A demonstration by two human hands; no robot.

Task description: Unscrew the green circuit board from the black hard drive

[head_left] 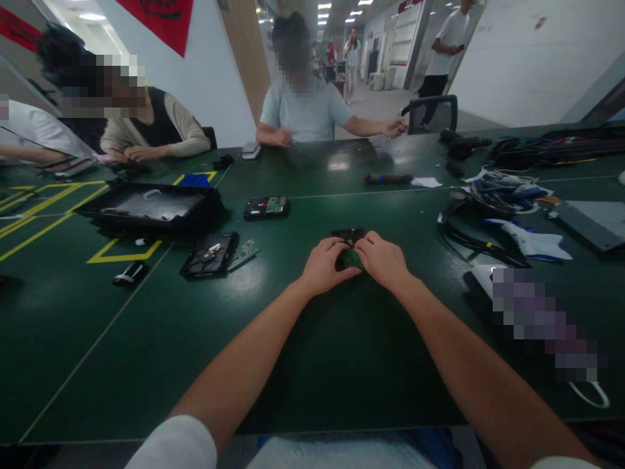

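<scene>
Between my hands is a hard drive (347, 234), black at its far end, with a green circuit board (350, 259) on its near part. My left hand (323, 266) curves around its left side, thumb along the near edge and fingers toward the top. My right hand (383, 262) closes on the right side, its fingertips meeting the board. Both hands cover much of the drive. To the left lies an opened black drive casing (209, 254), with a loose circuit board (244, 254) beside it. Another hard drive (267, 207) with a green board rests farther back.
A black tray (153, 205) stands at the left behind a small black-and-white object (131, 273). At the right are coiled cables (508, 192), a grey flat box (590, 221) and a blue-and-white piece (532, 240). A screwdriver-like tool (388, 178) lies farther back. Co-workers sit across the table.
</scene>
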